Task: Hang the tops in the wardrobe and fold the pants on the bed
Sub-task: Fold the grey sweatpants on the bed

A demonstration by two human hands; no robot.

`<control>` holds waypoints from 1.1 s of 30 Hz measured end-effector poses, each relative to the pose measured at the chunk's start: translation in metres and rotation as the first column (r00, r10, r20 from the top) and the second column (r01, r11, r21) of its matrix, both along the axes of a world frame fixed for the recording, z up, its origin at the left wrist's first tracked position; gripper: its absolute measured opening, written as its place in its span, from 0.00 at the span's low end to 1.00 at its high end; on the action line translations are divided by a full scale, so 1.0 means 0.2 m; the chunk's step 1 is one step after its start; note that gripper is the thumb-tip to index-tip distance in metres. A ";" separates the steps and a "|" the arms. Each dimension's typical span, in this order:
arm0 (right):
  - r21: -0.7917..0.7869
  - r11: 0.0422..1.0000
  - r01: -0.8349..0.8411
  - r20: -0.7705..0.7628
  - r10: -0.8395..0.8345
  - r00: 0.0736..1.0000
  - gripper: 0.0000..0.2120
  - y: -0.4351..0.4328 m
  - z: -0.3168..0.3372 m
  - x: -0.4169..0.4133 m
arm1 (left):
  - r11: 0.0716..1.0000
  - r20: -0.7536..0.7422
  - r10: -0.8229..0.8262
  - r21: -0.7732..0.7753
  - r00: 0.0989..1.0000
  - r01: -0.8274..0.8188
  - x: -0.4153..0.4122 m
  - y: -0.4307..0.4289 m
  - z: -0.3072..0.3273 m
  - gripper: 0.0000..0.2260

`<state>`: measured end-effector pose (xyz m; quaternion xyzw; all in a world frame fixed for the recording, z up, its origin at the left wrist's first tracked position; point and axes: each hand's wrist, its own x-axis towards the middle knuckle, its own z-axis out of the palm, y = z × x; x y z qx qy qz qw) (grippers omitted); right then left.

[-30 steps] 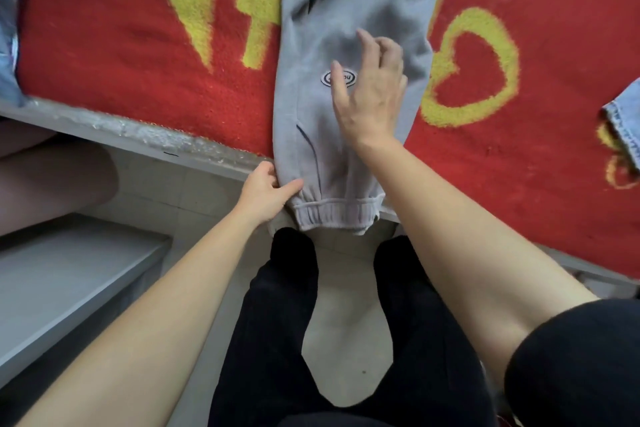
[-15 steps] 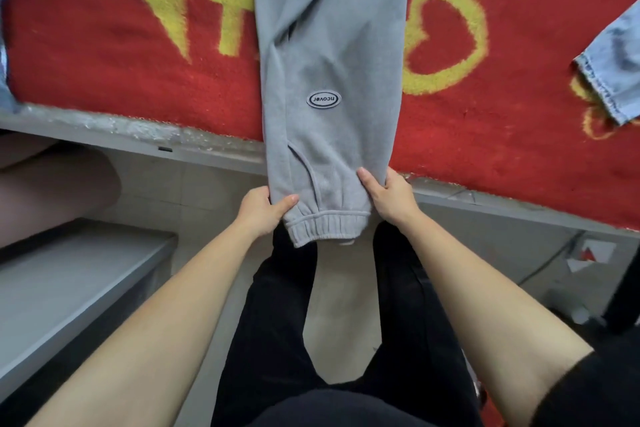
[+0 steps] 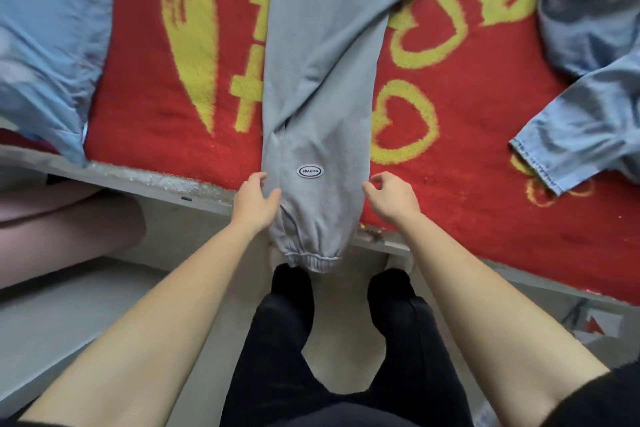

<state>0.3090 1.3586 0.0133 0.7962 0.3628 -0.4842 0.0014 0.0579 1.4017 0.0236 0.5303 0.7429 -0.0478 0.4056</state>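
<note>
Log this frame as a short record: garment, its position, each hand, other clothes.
garment: grey sweatpants
position: flat on the red blanket, cuff hanging over the bed edge
left hand: thumb on the pants' left edge; grip unclear
right hand: fingers loosely curled at the right edge; grip unclear
other clothes: denim shirt at right, light blue garment at left

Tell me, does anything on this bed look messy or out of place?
The grey sweatpants lie straight, but their cuffed end hangs off the bed edge. On the right, a denim top lies crumpled, one sleeve sprawled out.
</note>
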 end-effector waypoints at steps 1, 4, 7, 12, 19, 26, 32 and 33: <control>0.044 0.999 0.022 -0.012 -0.021 1.000 0.20 0.07 0.06 0.05 | 0.999 -0.006 -0.008 0.053 1.000 0.008 0.04 0.06 0.06 0.21; 0.145 0.981 0.126 -0.092 -0.113 0.989 0.21 0.29 0.23 0.18 | 0.979 -0.051 -0.039 0.198 0.998 0.049 0.16 0.22 0.23 0.19; 0.205 0.928 0.310 -0.216 -0.267 0.939 0.25 0.47 0.29 0.25 | 0.959 -0.053 -0.073 0.269 0.996 0.085 0.28 0.36 0.32 0.17; 0.186 0.830 0.525 -0.392 -0.428 0.815 0.18 0.80 0.25 0.21 | 0.940 -0.009 -0.163 0.302 0.987 0.158 0.32 0.64 0.19 0.17; 0.138 0.668 0.731 -0.451 -0.615 0.647 0.16 1.28 -0.13 0.05 | 0.971 0.086 -0.185 0.168 0.979 0.169 0.32 0.93 -0.25 0.27; 0.367 0.472 0.802 -0.492 -0.633 0.598 0.12 1.49 -0.38 0.05 | 0.941 0.199 -0.298 0.225 0.934 0.253 0.32 1.02 -0.45 0.14; 0.281 0.533 0.798 -0.510 -0.621 0.595 0.12 1.61 -0.29 0.06 | 0.943 0.248 -0.202 0.310 0.947 0.120 0.27 1.06 -0.42 0.12; 0.306 0.555 0.773 -0.467 -0.621 0.630 0.13 1.64 -0.26 0.05 | 0.938 0.236 -0.176 0.334 0.956 0.090 0.25 1.08 -0.41 0.11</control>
